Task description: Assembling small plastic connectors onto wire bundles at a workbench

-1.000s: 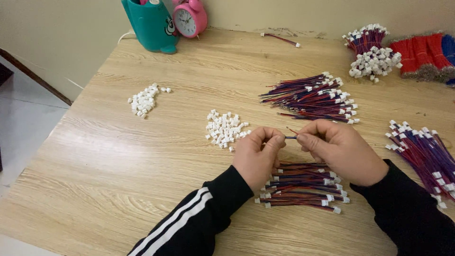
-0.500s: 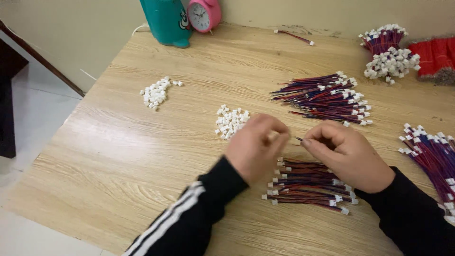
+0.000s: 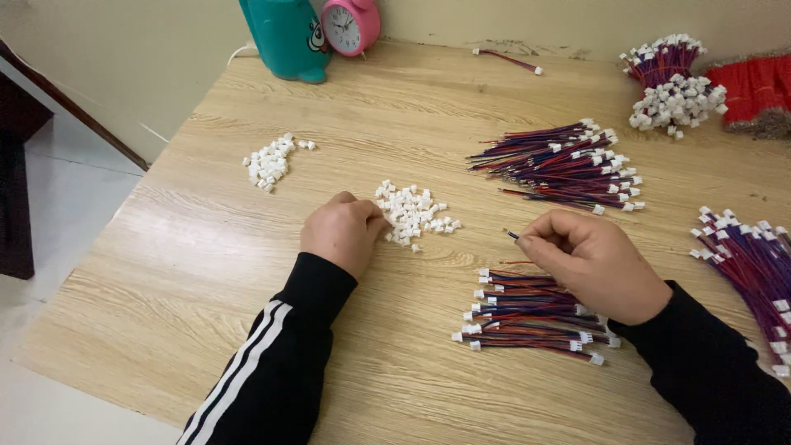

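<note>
Right hand (image 3: 595, 264): fingers (image 3: 537, 244) pinched shut on a thin wire (image 3: 512, 235), its dark tip protruding to the left, held above the worktop (image 3: 206, 247). Left hand (image 3: 342, 231): fingers curled down into the edge of a loose pile of small white connectors (image 3: 416, 214); whether they grip one cannot be told. Just below the right hand, a flat bundle of red and blue wires with white plug ends (image 3: 527, 317). Farther back, a larger fanned bundle of the same wires (image 3: 560, 161). At the right edge, another such bundle (image 3: 750, 255). Left of centre, a second, smaller heap of white connectors (image 3: 270, 161). Far right corner: a tied wire bunch with white ends (image 3: 671, 78) beside a red wire stack (image 3: 758, 86). Far edge: a teal container (image 3: 284, 37), a pink alarm clock (image 3: 350, 25), and a single stray wire (image 3: 507, 59).
</note>
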